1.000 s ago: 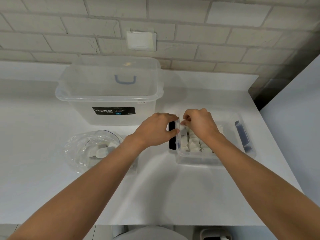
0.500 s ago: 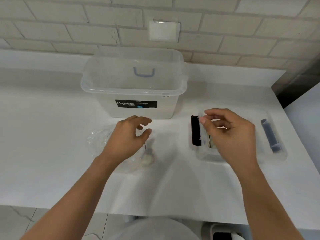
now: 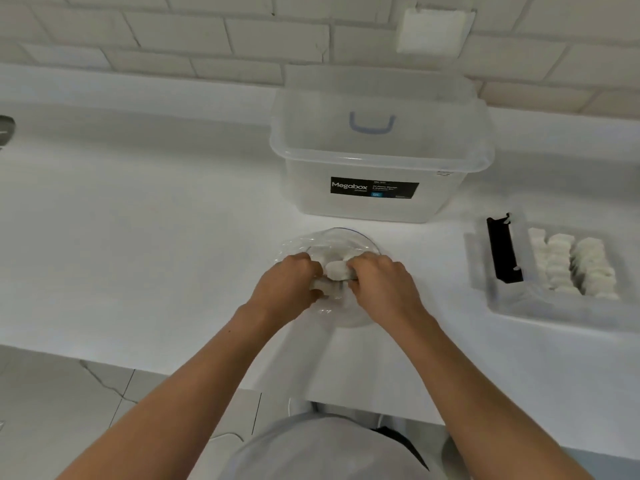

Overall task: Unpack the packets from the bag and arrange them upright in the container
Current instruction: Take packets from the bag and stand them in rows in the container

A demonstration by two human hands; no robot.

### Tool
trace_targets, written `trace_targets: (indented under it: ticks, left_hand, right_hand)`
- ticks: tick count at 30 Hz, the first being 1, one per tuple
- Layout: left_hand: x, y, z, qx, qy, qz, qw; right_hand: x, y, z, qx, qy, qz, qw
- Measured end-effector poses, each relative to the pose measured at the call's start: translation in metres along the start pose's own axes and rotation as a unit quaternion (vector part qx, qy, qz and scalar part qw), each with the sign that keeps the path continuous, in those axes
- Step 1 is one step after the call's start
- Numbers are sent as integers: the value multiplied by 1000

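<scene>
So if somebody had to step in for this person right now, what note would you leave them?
Left hand: in the clear bag, closed on white packets.
Right hand: also at the bag, grip on a packet.
Small container sits to the right, with three rows of packets already standing upright.
Left to do: move the remaining bag packets over. How many are left, I cannot tell.

Left hand (image 3: 289,284) and right hand (image 3: 379,284) curled together.

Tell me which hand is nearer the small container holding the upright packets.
Right. The right hand is at the clear bag, on the side toward the small container; the left hand is at the bag's far side, farther from it.
</scene>
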State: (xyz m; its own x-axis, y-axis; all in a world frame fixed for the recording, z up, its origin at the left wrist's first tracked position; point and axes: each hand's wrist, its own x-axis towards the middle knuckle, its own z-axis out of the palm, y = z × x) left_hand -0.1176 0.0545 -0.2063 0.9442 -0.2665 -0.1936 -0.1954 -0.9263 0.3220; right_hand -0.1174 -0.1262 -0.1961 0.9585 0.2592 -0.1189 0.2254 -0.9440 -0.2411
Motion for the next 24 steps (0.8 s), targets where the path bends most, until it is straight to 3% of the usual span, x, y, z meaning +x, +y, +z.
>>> trace_targets:
  ticks: [7,10,16,24]
  left_hand:
    - [6,-16,-9,-8,-57,20,998]
    - [5,-19,-8,-35,-37,12,999]
    - [8,-8,-3,32,-11,22,999]
    - [11,-3,-4,61,-39,11,997]
  right_hand:
    - [17,-25,12,-42,5,-38,998]
    - [15,-20,7,-10,23,-15,1000]
    - [-1,-5,-3,75,128,21,989]
    - [-5,1,-1,90,121,26,988]
